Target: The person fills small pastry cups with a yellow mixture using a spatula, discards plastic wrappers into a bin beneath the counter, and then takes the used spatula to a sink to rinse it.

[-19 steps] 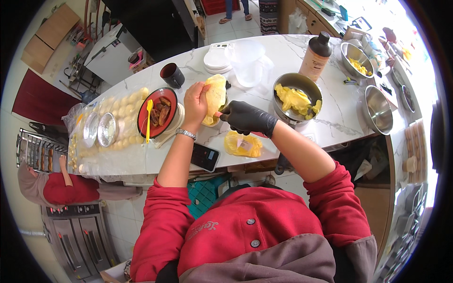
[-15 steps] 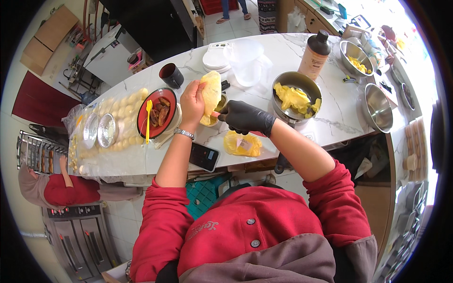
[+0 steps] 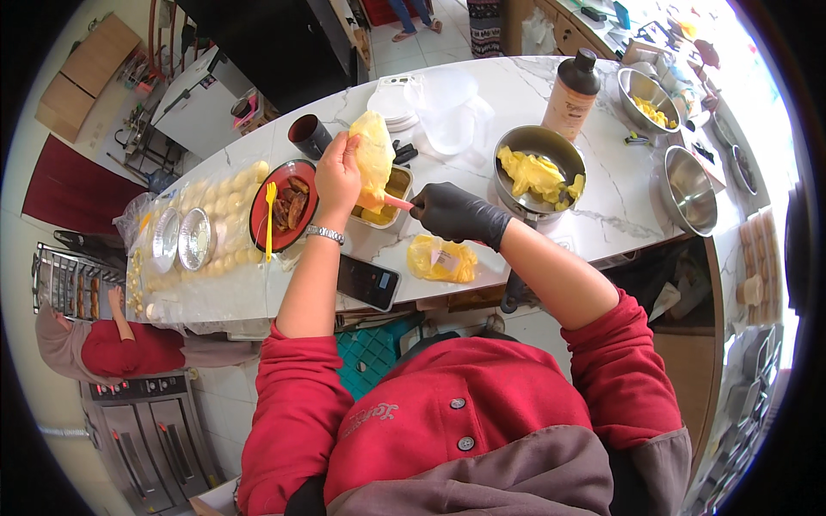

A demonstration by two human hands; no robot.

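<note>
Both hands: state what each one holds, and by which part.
Left hand grips the pale yellow dough sheet by its left edge. Gloved right hand holds the pink tool at its right end.

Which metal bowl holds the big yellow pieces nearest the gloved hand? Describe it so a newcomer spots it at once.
Start at the white marble counter and find the brown bottle with the black cap. Just in front of it, beside the black-gloved right hand, sits the round metal bowl. Unlike the empty steel bowl to its right, it holds large pale yellow pieces.

At frame centre, the bare left hand (image 3: 337, 176) holds up a yellow dough sheet (image 3: 373, 156); the black-gloved right hand (image 3: 453, 213) grips a pink-handled tool (image 3: 396, 202) against it.
</note>
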